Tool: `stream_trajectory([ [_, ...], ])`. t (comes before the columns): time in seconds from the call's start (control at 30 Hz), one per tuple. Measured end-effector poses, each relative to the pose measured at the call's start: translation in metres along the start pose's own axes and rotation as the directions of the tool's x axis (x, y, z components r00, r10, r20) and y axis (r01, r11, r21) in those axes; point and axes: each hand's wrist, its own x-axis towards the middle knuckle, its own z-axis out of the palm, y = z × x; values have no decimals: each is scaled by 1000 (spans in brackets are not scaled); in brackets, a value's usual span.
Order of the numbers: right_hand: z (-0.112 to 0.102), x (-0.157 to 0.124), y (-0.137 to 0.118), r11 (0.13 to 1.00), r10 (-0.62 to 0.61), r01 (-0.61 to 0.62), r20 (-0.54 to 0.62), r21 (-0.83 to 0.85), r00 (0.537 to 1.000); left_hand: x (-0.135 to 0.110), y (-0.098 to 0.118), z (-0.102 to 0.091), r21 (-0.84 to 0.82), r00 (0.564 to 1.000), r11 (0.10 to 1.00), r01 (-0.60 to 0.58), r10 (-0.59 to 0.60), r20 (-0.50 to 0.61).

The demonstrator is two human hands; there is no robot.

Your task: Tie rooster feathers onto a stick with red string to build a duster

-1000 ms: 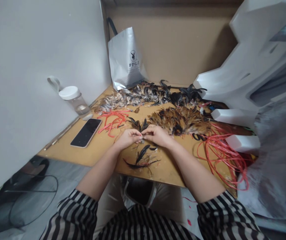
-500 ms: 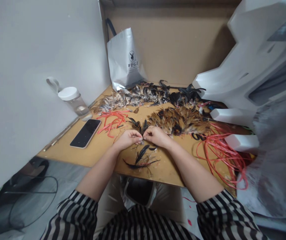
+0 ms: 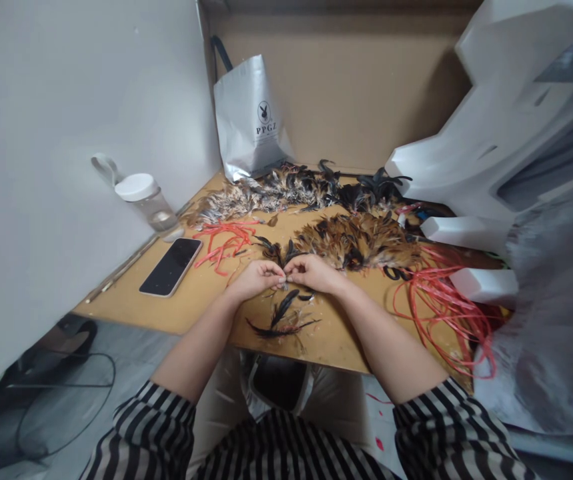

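My left hand (image 3: pixel 256 278) and my right hand (image 3: pixel 313 272) meet fingertip to fingertip over the middle of the wooden table (image 3: pixel 201 300). Both are closed in a pinch on a small dark feather bundle (image 3: pixel 282 254) that sticks up behind the fingers. Just below the hands lie a few loose black feathers (image 3: pixel 283 317). A heap of brown feathers (image 3: pixel 361 243) sits right behind my right hand.
A phone (image 3: pixel 171 265) lies left, beside red strips (image 3: pixel 226 241) and a white-lidded jar (image 3: pixel 147 201). More feathers (image 3: pixel 286 187) and a silver bag (image 3: pixel 251 120) stand at the back. A tangle of red cord (image 3: pixel 446 313) and white foam pieces (image 3: pixel 486 287) fill the right.
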Motion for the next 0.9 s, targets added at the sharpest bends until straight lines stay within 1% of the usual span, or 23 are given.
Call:
stream_trajectory([
  [0.17,0,-1,-3,999,12,-13,-17,-40,1000,1,0,0,7,1000,1000,3,-3,4],
  [0.37,0,1,5,997,-31,31,-6,66,1000,1,2,-1,-14,1000,1000,15,-15,0],
  [0.6,-1,1,1,992,-23,20,19,126,1000,2,3,-2,-40,999,999,32,-32,-19],
  [0.77,0,1,-3,985,61,-48,-75,168,995,1,1,-4,-40,1000,999,20,-21,-5],
  [0.83,0,1,-3,980,54,-35,-91,194,994,1,1,-4,-40,1000,999,19,-19,-2],
  [0.9,0,0,-3,985,20,-5,-84,171,996,1,1,-4,-44,1000,999,17,-17,8],
])
